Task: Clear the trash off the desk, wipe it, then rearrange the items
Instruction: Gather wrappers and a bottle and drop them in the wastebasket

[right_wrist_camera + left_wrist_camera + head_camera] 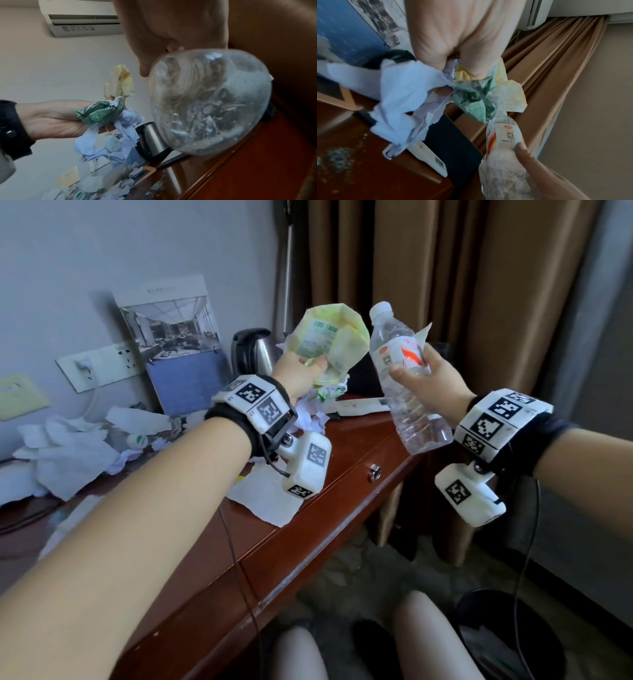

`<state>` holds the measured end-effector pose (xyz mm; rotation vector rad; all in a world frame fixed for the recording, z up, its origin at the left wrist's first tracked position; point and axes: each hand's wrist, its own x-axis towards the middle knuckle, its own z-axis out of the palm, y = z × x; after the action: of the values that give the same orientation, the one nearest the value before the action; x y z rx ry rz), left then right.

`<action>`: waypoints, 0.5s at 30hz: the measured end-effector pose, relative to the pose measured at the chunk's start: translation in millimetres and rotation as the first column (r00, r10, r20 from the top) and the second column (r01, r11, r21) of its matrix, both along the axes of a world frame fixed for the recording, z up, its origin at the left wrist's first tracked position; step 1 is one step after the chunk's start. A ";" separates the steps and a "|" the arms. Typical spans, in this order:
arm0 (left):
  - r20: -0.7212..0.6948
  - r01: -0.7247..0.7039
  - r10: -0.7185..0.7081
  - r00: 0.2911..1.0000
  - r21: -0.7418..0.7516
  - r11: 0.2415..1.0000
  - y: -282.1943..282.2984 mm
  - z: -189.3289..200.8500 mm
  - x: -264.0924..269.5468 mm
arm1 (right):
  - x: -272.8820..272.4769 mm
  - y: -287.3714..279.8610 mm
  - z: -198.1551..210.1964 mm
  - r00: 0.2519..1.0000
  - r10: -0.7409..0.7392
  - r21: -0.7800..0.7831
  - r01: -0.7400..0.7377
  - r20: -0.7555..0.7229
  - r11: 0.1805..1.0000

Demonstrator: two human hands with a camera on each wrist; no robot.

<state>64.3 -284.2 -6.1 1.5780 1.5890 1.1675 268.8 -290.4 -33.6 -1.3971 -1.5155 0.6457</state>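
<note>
My left hand (301, 371) grips a bundle of trash above the desk's right end: a yellow-green wrapper (329, 337) and crumpled white tissue (399, 97) hanging below it, also seen in the right wrist view as wrapper (120, 82) and tissue (116, 138). My right hand (421, 371) holds an empty clear plastic bottle (407, 392) with a red and white label, cap up and tilted left; its base (211, 102) fills the right wrist view. Both hands are raised over the red-brown wooden desk (342, 474).
More crumpled tissues (68, 453) pile at the desk's left by the wall. A steel kettle (253, 350), a leaning calendar (178, 344), a white remote (359, 407) and a flat tissue (267, 498) sit on the desk. A black bin (507, 638) stands on the floor, lower right. Brown curtains (445, 268) hang behind.
</note>
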 end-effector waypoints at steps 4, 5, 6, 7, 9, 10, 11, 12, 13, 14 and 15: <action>-0.020 0.044 -0.044 0.999 0.008 0.999 7.1 -0.2 37.6 | 37.1 -5.5 -4.5 0.999 -0.051 -0.012 0.050 -0.009 0.999; -0.031 0.064 -0.063 0.998 0.016 0.998 6.9 -0.8 46.8 | 46.1 -6.4 -6.4 0.998 -0.062 -0.017 0.062 -0.008 0.998; -0.032 0.079 -0.078 0.996 0.024 0.997 8.4 -2.1 55.3 | 54.9 -8.2 -8.0 0.997 -0.074 -0.018 0.074 -0.005 0.997; -0.029 0.093 -0.092 0.995 0.032 0.995 9.8 -3.2 63.7 | 63.2 -9.7 -9.5 0.996 -0.090 -0.017 0.090 -0.002 0.996; -0.025 0.124 -0.123 0.992 0.040 0.992 12.3 -6.6 79.9 | 80.2 -13.0 -13.6 0.993 -0.117 -0.022 0.117 -0.005 0.993; -0.025 0.135 -0.134 0.991 0.040 0.990 13.5 -8.2 87.6 | 88.4 -15.3 -15.2 0.992 -0.128 -0.027 0.128 -0.007 0.991; -0.019 0.153 -0.152 0.988 0.039 0.987 12.7 -8.6 95.2 | 95.9 -17.8 -16.8 0.990 -0.140 -0.031 0.139 -0.007 0.990; 0.000 0.173 -0.173 0.985 0.036 0.984 13.2 -10.0 102.6 | 103.2 -20.5 -18.7 0.988 -0.152 -0.032 0.151 -0.005 0.988; 0.033 0.194 -0.195 0.980 0.035 0.980 13.7 -12.0 109.7 | 110.9 -23.0 -21.0 0.986 -0.164 -0.035 0.164 -0.003 0.986; 0.064 0.213 -0.215 0.975 0.026 0.977 15.0 -15.4 116.6 | 117.9 -25.9 -23.8 0.984 -0.176 -0.043 0.175 0.002 0.984; 0.085 0.234 -0.235 0.968 0.020 0.972 16.1 -18.9 124.6 | 125.2 -28.8 -26.8 0.982 -0.187 -0.053 0.187 0.009 0.981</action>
<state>188.8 -268.1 -25.0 1.6471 1.3028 1.1004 394.0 -319.2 -60.4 -1.5607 -1.3585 0.5704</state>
